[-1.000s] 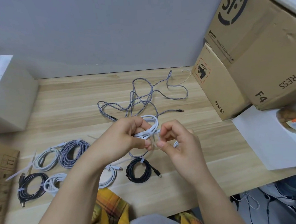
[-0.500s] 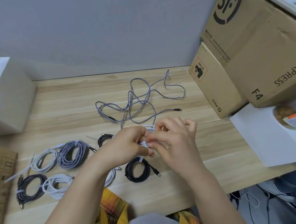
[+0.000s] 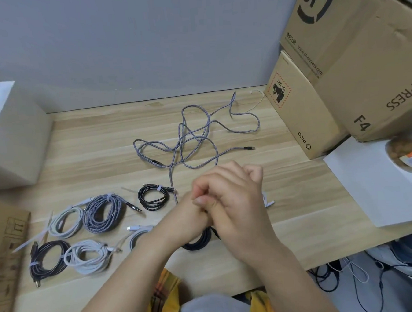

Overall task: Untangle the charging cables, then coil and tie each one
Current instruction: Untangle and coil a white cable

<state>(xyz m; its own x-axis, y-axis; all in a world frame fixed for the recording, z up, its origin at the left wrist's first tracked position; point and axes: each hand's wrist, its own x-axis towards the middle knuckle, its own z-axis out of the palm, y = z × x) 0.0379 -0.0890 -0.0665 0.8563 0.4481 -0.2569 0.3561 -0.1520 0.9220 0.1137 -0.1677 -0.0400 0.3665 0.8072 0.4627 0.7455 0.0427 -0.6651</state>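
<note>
1. The right hand (image 3: 237, 197) lies over the left hand (image 3: 187, 220), just in front of the loose grey braided cable (image 3: 194, 137); the fingers of both are curled together.
2. A white cable end (image 3: 268, 201) shows at the right edge of the right hand. I cannot tell which hand holds the white cable, because the hands hide it.
3. The grey braided cable lies untied on the wooden table (image 3: 101, 143), spread toward the cardboard boxes (image 3: 339, 61).
4. Left of the hands lie tied coils: a small black coil (image 3: 153, 197), a grey braided coil (image 3: 104, 213), a white coil (image 3: 64, 221), a black coil (image 3: 47, 260) and a white coil (image 3: 87, 256).
5. Another black coil (image 3: 198, 241) lies partly under the hands.
</note>
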